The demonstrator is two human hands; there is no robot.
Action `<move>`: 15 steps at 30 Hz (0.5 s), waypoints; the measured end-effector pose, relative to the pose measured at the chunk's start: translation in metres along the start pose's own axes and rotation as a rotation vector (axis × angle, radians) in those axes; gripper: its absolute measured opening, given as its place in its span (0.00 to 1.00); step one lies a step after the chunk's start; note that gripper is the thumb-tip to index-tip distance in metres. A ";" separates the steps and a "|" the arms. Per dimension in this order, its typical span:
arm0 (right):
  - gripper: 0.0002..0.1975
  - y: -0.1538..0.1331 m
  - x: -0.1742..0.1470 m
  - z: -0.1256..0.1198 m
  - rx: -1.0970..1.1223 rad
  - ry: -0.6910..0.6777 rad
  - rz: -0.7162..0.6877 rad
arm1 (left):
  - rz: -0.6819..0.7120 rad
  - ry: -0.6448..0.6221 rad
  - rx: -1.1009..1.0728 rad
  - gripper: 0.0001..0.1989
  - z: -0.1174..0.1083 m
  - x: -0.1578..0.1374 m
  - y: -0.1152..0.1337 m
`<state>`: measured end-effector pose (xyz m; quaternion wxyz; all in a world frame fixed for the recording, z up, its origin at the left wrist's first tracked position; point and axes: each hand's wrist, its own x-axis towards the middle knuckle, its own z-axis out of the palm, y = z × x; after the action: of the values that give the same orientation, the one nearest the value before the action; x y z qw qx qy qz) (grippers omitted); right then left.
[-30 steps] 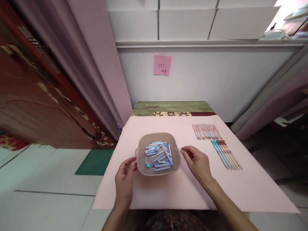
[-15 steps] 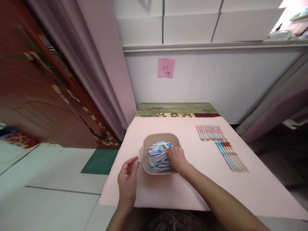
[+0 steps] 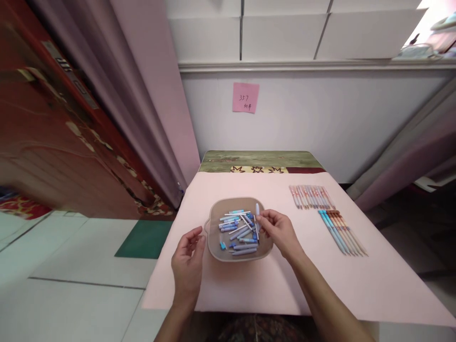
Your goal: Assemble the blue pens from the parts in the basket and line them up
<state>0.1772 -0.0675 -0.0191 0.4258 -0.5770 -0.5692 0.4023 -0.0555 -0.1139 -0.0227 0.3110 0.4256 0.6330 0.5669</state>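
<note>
A translucent box (image 3: 211, 244) holds loose pen parts (image 3: 244, 247): blue and lavender barrels, thin white refills and small blue pieces. Above its right side, my right hand (image 3: 280, 230) pinches a pale blue pen barrel (image 3: 257, 209) between thumb and fingertips, roughly upright. The barrel's lower end is hard to separate from the parts behind it. My left hand (image 3: 188, 254) is beside the box's left handle, its fingers loosely curled and the thumb apart from them. Nothing shows in that hand.
To the right on the pink-covered table (image 3: 285, 285) lies a row of clear pens with reddish patterns (image 3: 309, 197). Nearer me is a second row, with blue pens (image 3: 334, 232) and brown-topped cream pens (image 3: 349, 232). A pink note (image 3: 245, 98) is on the wall.
My right hand has risen out of the box and moved slightly right, lifting a pale blue pen barrel. My left hand stays beside the box, its thumb and forefinger slightly farther apart.
</note>
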 end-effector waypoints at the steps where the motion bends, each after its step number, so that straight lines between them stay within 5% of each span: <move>1: 0.18 0.000 -0.002 -0.001 -0.011 0.019 -0.007 | 0.037 -0.006 0.034 0.15 0.001 0.001 0.000; 9: 0.11 -0.014 -0.004 0.008 -0.879 -0.001 -0.001 | 0.537 -0.180 0.492 0.05 0.010 0.029 0.017; 15: 0.10 -0.019 -0.009 0.003 -0.957 -0.002 -0.005 | 0.663 -0.307 0.681 0.04 0.019 0.051 0.023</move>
<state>0.1676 -0.0764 -0.0021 0.1129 -0.7064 -0.6923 0.0943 -0.0573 -0.0599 0.0017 0.0468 0.7598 0.5599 0.3273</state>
